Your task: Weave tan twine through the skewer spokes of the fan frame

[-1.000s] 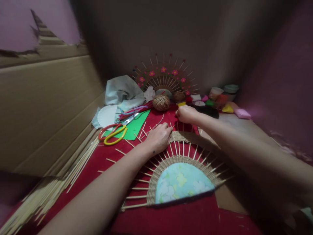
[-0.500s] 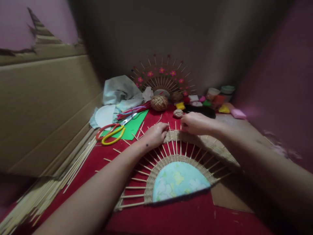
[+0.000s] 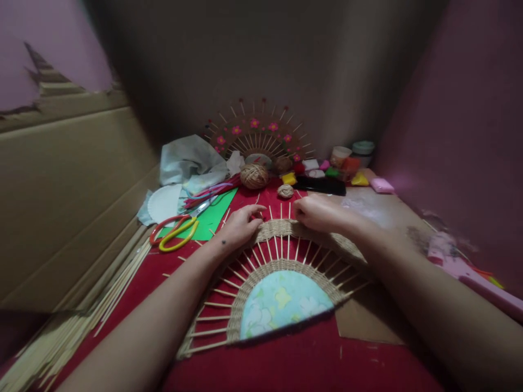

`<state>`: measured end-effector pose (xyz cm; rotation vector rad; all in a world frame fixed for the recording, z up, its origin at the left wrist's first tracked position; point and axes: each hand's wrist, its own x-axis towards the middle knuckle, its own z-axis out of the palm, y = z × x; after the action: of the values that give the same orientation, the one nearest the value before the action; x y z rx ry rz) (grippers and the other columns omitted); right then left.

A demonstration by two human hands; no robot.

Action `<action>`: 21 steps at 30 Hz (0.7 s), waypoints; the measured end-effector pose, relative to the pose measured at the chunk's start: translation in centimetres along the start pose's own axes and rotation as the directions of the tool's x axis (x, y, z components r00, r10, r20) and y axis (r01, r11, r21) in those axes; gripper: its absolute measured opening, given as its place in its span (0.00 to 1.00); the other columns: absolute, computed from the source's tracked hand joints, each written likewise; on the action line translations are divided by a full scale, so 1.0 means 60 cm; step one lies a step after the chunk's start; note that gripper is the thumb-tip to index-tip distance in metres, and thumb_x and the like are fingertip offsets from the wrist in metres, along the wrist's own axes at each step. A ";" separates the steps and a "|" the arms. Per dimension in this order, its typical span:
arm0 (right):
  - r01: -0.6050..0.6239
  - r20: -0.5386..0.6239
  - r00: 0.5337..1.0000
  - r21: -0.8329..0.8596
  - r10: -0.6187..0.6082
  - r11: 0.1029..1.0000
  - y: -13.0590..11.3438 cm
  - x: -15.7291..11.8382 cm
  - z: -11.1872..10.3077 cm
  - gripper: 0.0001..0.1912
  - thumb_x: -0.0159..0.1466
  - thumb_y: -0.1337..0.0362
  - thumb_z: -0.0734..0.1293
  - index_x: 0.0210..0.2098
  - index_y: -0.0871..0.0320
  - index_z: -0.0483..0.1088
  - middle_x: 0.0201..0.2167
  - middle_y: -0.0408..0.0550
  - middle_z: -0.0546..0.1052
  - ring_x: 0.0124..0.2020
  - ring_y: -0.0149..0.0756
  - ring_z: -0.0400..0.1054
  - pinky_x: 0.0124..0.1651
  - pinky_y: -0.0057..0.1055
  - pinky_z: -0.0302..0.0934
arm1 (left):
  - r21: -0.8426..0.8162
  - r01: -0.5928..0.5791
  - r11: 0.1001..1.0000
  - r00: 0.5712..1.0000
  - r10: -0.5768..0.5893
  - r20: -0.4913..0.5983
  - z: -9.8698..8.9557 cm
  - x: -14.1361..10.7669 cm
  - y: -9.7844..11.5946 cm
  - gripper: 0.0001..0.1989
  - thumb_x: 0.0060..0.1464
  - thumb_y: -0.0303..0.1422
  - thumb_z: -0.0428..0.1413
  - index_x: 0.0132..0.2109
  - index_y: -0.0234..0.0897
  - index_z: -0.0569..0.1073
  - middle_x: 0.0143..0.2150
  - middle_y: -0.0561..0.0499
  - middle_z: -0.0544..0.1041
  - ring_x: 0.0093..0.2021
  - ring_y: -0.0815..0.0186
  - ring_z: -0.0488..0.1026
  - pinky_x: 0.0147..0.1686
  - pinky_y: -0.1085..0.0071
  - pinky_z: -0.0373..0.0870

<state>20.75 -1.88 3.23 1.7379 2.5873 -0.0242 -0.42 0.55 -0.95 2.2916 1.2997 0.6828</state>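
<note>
In the lower middle of the frame, a half-round fan frame (image 3: 280, 291) lies on a red surface (image 3: 278, 367), its straight edge toward the viewer. Its centre is a light blue flowered cloth (image 3: 288, 310), bordered by a woven band, and from there thin sticks spread outward. At the lower left lies a bundle of loose sticks (image 3: 53, 348).

Farther up, an outer woven band (image 3: 278, 228) crosses the sticks. The left hand (image 3: 241, 226) is at this band, thumb and forefinger parted by a narrow gap. The right hand (image 3: 314, 212) is beside the upright stick ends, its fingers curled; I cannot tell if they hold something.

Left of centre, scissors (image 3: 178, 233) lie partly over a green sheet (image 3: 216, 215). Beyond the hands rests a small cord ball (image 3: 285, 191), then a bigger one (image 3: 254, 176). Behind these stands a flowered fan (image 3: 254, 124).
</note>
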 end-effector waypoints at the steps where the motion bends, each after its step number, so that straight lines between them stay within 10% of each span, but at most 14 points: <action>1: 0.002 -0.001 1.000 0.005 -0.002 1.000 -0.001 -0.001 -0.001 0.10 0.57 0.67 0.58 0.30 0.57 0.70 0.29 0.53 0.74 0.28 0.36 0.66 0.28 0.31 0.51 | 0.048 -0.042 0.998 0.999 0.042 0.005 0.000 -0.003 0.004 0.17 0.51 0.29 0.50 0.49 0.36 0.70 0.41 0.48 0.74 0.39 0.66 0.71 0.41 0.70 0.67; 21: -0.141 -0.004 0.990 0.097 0.142 0.985 0.019 0.004 -0.001 0.13 0.55 0.65 0.59 0.34 0.61 0.73 0.33 0.57 0.76 0.33 0.41 0.70 0.27 0.29 0.55 | 0.519 -0.349 0.780 0.934 0.249 0.255 0.031 0.008 0.067 0.22 0.50 0.23 0.47 0.53 0.39 0.67 0.41 0.45 0.69 0.41 0.60 0.62 0.44 0.63 0.61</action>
<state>21.72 -1.21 3.26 1.9552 2.5022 -0.1397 3.59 -1.15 -0.04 3.0030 1.1660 0.1820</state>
